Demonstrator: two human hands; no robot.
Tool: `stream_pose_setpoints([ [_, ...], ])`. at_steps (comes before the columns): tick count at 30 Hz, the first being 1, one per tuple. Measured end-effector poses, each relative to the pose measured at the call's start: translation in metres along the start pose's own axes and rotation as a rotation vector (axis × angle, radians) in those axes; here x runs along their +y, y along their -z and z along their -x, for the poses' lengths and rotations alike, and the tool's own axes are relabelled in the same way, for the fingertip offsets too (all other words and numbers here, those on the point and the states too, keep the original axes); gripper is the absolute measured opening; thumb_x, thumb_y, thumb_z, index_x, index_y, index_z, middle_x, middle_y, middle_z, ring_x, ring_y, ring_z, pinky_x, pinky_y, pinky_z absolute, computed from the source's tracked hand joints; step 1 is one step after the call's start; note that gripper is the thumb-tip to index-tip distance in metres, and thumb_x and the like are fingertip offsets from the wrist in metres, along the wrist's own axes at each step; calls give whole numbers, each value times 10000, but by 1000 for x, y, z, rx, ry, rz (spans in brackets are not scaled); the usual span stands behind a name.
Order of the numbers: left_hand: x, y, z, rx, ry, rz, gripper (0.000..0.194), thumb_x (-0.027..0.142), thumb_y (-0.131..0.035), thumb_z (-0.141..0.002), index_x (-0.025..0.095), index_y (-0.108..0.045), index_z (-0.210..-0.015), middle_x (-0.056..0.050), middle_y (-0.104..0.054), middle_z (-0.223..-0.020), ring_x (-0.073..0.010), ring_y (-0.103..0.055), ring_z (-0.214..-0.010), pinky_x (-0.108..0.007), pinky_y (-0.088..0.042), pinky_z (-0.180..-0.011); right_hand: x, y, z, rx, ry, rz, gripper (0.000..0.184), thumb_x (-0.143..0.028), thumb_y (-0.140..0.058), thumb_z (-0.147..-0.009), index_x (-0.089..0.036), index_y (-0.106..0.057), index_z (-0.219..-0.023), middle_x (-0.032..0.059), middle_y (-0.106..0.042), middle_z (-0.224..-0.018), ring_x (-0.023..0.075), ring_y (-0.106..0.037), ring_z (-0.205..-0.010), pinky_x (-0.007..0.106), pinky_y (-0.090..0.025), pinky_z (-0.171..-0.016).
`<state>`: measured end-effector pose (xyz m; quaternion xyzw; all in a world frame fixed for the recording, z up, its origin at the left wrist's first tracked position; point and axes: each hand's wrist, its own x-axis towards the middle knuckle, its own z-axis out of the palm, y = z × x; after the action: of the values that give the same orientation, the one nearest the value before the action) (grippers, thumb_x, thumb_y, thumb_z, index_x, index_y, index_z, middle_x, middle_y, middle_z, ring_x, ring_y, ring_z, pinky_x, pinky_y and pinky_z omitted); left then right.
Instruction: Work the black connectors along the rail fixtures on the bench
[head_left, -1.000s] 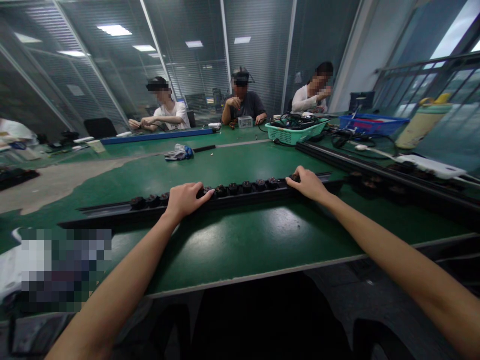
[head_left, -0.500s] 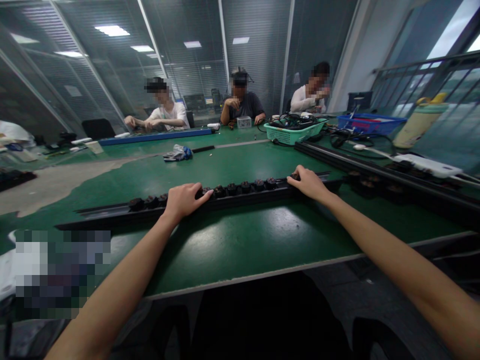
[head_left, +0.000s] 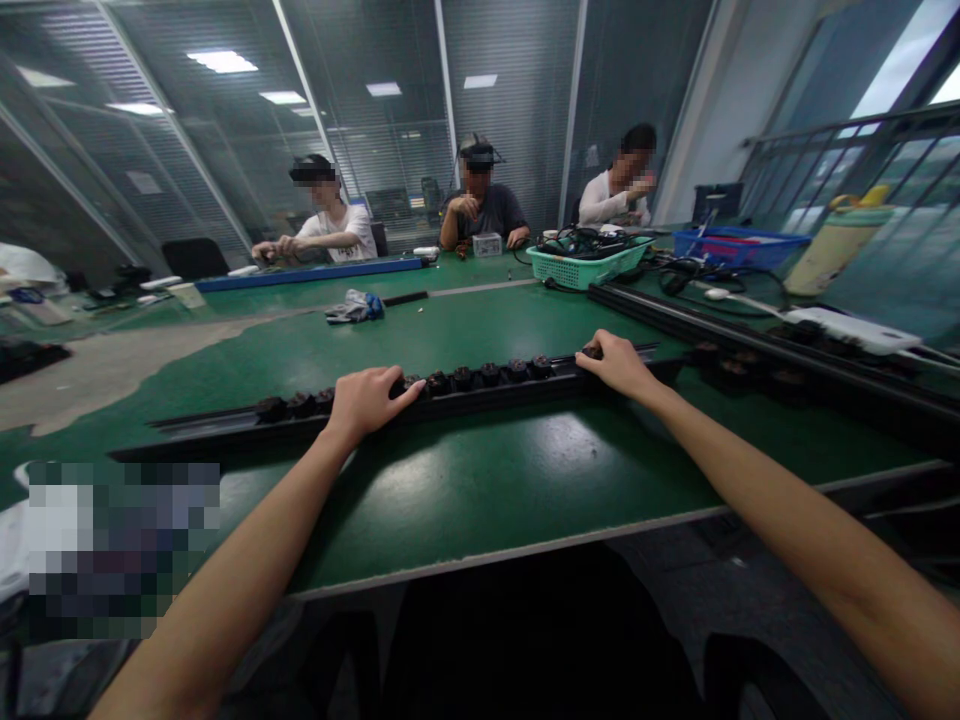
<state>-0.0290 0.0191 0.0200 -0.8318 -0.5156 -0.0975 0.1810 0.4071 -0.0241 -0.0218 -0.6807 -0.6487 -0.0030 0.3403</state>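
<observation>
A long black channel rail [head_left: 480, 402] lies slantwise across the green table, holding a row of small round black modules with brownish tops, which look like socket modules. My left hand [head_left: 369, 398] is closed over the rail left of its middle, thumb along the near side, covering some of the modules. Toward the rail's right end, my right hand [head_left: 616, 362] pinches one black module [head_left: 594, 352] at the rail, set apart from the others. The nearest module in the row [head_left: 541, 367] sits to its left. The fingers' far sides are hidden.
On the right, another long black rail [head_left: 750, 345] runs beside a white power strip [head_left: 855, 330]. Farther back stand a green basket [head_left: 577, 268] of cables, a blue tray [head_left: 739, 250] and a bottle [head_left: 840, 245]. Gloves [head_left: 355, 307] lie mid-table. Several people sit opposite.
Both my hands hold nearly the same places on the rail and module. Across the table, the hands of the person at the left have shifted slightly.
</observation>
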Motion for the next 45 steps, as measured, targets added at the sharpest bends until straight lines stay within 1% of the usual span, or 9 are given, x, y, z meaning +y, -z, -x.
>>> stream_pose_setpoints([
  [12,1,2,0,-9,6,19,664,730,-291,-994,209,-699,-931,-124,-767,-970,-291,-699,-877,-317,-337,-630,-1,4,-2,-19,13,14,186,-350,-629,-861,-247,-489,-796,122,-694,-948,266,-632,-885,375,-478,-815],
  [16,1,3,0,-8,7,15,670,734,-287,-994,206,-692,-921,-124,-768,-974,-285,-698,-872,-310,-316,-621,1,5,-2,-23,17,19,165,-332,-640,-852,-237,-515,-802,124,-694,-945,261,-634,-885,369,-479,-822],
  [21,1,3,1,-4,6,15,685,743,-275,-994,203,-689,-916,-121,-768,-969,-280,-698,-869,-308,-309,-618,4,11,-2,-23,53,104,208,-408,-644,-863,-226,-569,-797,116,-702,-942,271,-649,-907,372,-476,-832],
  [23,1,2,1,-2,2,11,683,737,-272,-998,202,-690,-922,-117,-770,-973,-280,-701,-877,-310,-309,-617,4,13,-1,-16,26,148,254,-464,-657,-861,-224,-601,-796,111,-718,-945,285,-660,-928,382,-472,-848],
  [26,0,2,0,-1,0,-1,681,736,-271,-1001,203,-688,-924,-114,-772,-970,-283,-705,-881,-312,-312,-615,2,16,2,-9,-43,145,293,-515,-677,-853,-226,-644,-816,104,-745,-950,297,-675,-938,379,-467,-833],
  [32,0,2,0,-5,2,6,671,731,-287,-999,202,-690,-912,-120,-772,-970,-287,-705,-883,-308,-320,-619,-5,16,5,-9,-104,207,272,-484,-672,-870,-212,-679,-865,134,-754,-944,327,-682,-928,384,-463,-796],
  [35,0,2,0,-6,2,14,671,729,-287,-1000,201,-692,-921,-120,-773,-974,-285,-705,-882,-307,-322,-621,-7,17,6,-15,-118,235,260,-465,-662,-886,-206,-683,-893,150,-753,-959,337,-681,-933,390,-465,-788],
  [40,0,0,0,1,6,26,667,728,-307,-992,198,-706,-926,-122,-768,-961,-295,-700,-881,-316,-334,-632,-8,18,7,-24,-120,259,255,-461,-653,-908,-208,-685,-910,147,-749,-965,327,-683,-927,385,-465,-789],
  [45,0,0,0,12,-1,24,671,731,-297,-996,199,-701,-921,-116,-767,-955,-285,-698,-866,-309,-305,-616,-5,19,5,-35,-108,287,283,-487,-639,-920,-208,-688,-914,145,-755,-987,328,-685,-933,379,-453,-766],
])
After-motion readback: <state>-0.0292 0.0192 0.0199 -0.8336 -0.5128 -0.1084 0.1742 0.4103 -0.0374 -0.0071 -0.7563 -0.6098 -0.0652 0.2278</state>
